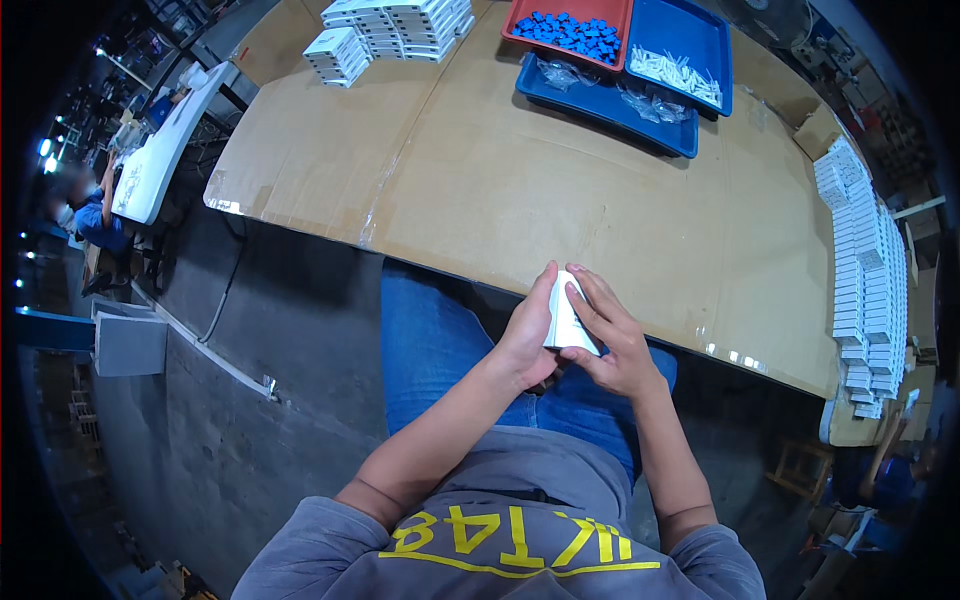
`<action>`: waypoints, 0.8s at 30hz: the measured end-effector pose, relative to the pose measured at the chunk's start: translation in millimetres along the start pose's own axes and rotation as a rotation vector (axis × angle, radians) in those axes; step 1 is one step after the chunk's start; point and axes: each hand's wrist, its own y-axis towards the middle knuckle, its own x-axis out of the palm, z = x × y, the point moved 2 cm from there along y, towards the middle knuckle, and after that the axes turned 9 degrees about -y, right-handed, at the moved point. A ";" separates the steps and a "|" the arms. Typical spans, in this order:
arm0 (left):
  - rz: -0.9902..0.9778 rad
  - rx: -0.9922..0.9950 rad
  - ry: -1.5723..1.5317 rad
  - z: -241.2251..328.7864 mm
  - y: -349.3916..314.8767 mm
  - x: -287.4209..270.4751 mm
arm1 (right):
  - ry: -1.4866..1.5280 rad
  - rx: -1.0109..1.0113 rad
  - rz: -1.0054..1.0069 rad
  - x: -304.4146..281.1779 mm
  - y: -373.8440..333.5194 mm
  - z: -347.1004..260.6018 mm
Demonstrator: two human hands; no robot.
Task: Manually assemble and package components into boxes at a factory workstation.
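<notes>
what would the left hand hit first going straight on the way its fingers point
Likely the near rim of the lower blue tray, across the cardboard-covered tabletop. How high the left hand sits is unclear, so the tabletop's edge might come first.

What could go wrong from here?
1. The small white box-shaped item, between the left hand and right hand near the brown cardboard-covered table's front edge, could slip toward the lap or floor.
2. The tall, uneven stacks of white boxes on the right might topple if bumped.
3. Knocking the red plastic tray could spill its loose blue parts.
</notes>
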 end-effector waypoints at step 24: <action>-0.295 0.369 0.681 38.7 -33.2 25.0 | 0.781 0.549 0.390 -16.7 -10.5 -12.5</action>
